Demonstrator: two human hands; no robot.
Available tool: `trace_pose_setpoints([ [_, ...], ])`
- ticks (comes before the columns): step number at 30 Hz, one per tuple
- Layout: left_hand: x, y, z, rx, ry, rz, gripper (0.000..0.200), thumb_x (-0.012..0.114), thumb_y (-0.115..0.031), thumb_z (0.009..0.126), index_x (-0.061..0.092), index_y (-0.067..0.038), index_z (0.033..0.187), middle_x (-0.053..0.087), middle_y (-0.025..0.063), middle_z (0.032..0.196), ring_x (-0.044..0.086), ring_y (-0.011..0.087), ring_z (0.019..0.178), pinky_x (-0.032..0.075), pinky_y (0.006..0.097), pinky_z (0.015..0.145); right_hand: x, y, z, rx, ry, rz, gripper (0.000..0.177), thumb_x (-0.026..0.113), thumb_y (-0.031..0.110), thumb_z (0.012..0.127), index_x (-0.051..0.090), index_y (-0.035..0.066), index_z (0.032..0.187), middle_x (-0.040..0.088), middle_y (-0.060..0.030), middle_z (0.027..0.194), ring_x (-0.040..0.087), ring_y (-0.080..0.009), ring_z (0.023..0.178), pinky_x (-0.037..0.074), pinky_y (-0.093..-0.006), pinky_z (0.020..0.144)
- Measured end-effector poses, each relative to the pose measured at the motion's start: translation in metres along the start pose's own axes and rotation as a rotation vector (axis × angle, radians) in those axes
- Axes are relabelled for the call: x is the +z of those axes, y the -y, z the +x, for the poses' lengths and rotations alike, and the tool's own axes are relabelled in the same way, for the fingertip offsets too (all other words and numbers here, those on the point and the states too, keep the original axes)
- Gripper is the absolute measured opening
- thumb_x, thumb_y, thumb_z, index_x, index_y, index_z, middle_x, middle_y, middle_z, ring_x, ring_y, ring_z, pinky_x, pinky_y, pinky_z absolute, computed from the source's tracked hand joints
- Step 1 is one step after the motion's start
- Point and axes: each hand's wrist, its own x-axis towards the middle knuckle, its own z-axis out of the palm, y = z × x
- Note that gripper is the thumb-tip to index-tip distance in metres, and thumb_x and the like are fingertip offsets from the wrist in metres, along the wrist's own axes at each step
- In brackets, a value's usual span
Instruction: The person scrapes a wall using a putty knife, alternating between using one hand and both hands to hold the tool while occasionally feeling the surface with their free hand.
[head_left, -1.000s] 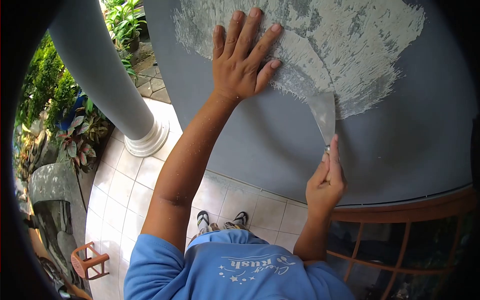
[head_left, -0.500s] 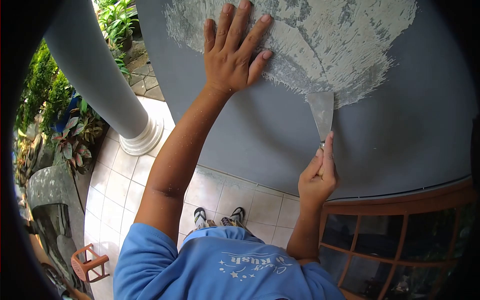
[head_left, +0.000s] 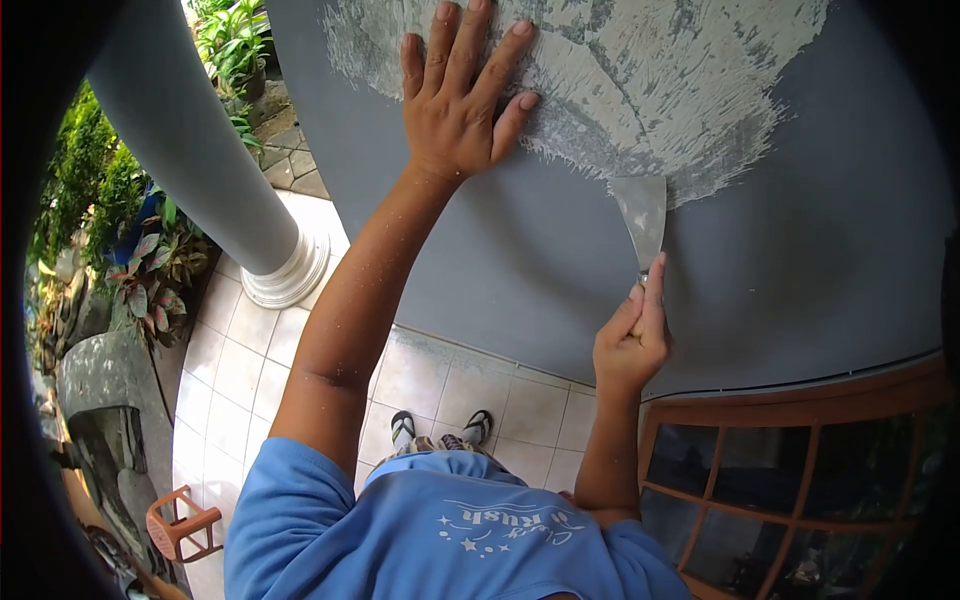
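My left hand (head_left: 455,110) lies flat with fingers spread on the grey wall (head_left: 540,290), over the left part of a rough, scraped pale patch (head_left: 690,80). In my right hand (head_left: 632,335) is a putty knife (head_left: 645,212), its handle mostly hidden by the wrapped fingers and the index finger stretched along it. The wide metal blade points up the wall, its edge at the lower border of the patch. Ragged streaks of bare and pale coating mark the patch.
A round grey column (head_left: 200,150) with a white base stands at left, beside plants (head_left: 235,45) and rocks. An orange-brown stool (head_left: 183,525) is on the tiled floor (head_left: 235,375) at lower left. A wood-framed window (head_left: 760,460) is at lower right.
The putty knife and my right hand sit very slightly higher in view. My left hand appears a little further left and up, still flat on the wall.
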Motion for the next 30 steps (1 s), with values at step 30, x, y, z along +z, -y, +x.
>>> trace_pose_setpoints([
  [30,0.004,0.004,-0.003,0.034,-0.058,-0.007,0.058,0.038,-0.047,0.098,0.054,-0.008,0.137,0.039,0.0240,0.149,0.027,0.0408,0.144,0.007,0.0501,0.119,-0.005,-0.010,0.001,-0.053,0.034,0.008,0.041,0.053,-0.003,0.090,0.057,-0.003,0.131,0.071,-0.0177,0.087,0.069,-0.0238,0.065,0.054,-0.0329,0.057],
])
